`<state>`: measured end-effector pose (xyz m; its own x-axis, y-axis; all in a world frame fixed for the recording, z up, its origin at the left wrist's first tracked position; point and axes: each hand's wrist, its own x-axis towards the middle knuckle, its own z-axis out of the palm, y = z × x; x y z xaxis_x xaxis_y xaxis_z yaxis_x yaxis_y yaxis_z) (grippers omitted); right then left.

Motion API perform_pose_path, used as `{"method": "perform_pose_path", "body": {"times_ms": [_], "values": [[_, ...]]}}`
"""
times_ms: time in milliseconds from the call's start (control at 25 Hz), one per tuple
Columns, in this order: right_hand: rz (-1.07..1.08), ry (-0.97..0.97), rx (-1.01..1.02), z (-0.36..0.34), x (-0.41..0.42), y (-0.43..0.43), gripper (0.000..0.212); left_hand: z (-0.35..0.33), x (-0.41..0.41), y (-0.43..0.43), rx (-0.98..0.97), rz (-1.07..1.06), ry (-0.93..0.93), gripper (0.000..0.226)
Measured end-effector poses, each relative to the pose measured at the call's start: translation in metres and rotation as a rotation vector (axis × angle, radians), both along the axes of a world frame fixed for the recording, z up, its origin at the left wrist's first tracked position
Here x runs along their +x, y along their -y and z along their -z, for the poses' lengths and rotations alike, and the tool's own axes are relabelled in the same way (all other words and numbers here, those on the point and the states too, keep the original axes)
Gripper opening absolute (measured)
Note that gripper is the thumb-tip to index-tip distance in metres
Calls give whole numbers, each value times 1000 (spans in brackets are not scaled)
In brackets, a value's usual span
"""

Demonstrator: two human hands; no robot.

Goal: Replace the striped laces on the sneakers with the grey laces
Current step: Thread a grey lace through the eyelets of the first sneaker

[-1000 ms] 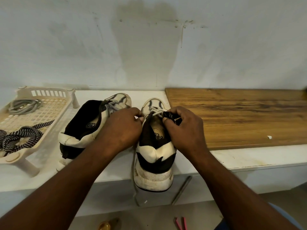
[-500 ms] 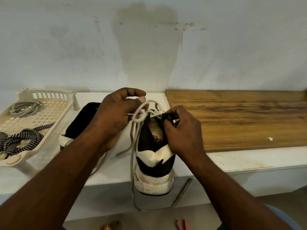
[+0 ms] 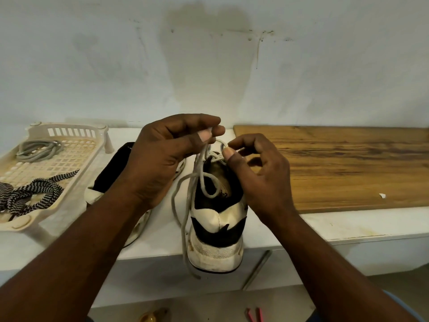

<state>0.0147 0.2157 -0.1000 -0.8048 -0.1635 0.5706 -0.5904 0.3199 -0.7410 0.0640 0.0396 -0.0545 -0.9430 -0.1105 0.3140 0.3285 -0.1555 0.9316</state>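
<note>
Head view: a white painted ledge [image 3: 348,231] runs along a stained, pale plaster wall [image 3: 301,77]. A white sneaker [image 3: 218,231] with black panels and a scuffed, pebbled sole stands heel toward the camera, its heel overhanging the ledge edge. A thin, round grey lace [image 3: 188,205] crosses its upper eyelets, loops over the dark opening and trails past the heel. The left hand [image 3: 160,161] pinches this lace between thumb and forefinger above the shoe. The right hand [image 3: 262,180] has curled fingers and its thumb tip on the lacing; whether it grips cannot be told. The left forearm hides much of a second sneaker [image 3: 111,173]. Left of it, a cream plastic lattice tray [image 3: 76,156] holds woven black-and-white striped laces [image 3: 30,194] and a coiled grey lace [image 3: 38,148]. A grained wooden board [image 3: 336,166] lies right.
</note>
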Motion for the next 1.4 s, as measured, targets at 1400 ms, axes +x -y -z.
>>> {"method": "perform_pose_path", "body": {"times_ms": [1400], "values": [[-93, 285, -193, -18, -16, -28, 14, 21, -12, -10, -859, -491, -11, 14]]}}
